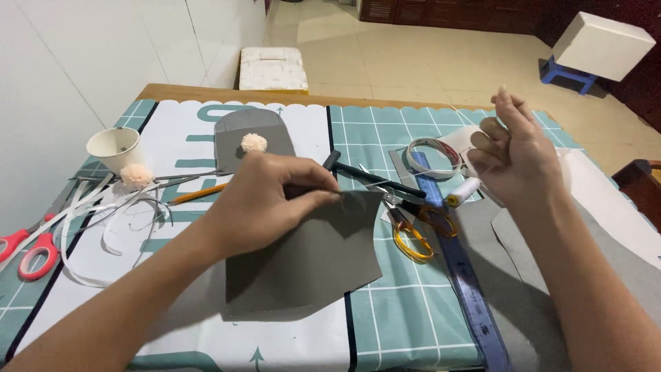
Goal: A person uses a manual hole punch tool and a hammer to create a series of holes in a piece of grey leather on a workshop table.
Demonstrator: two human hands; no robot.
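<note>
hands over grey felt at craft table
head cam: left hand point(258, 203) pinches top edge of grey felt piece point(310, 262) lying on table centre; right hand point(516, 155) raised, fingers curled loose, holds nothing visible. yellow scissors point(413, 238) & blue ruler point(465, 275) just beside felt.

Taking the grey fabric piece point(310, 255) as landmark: open tablecloth point(406, 324) is left below and right of it, up to the blue ruler point(465, 275). Passage just right of its top corner is blocked by yellow-handled scissors point(413, 238) and a black tool point(372, 176). Left of it, white strips point(103, 227) and red scissors point(31, 251) are spread.
</note>
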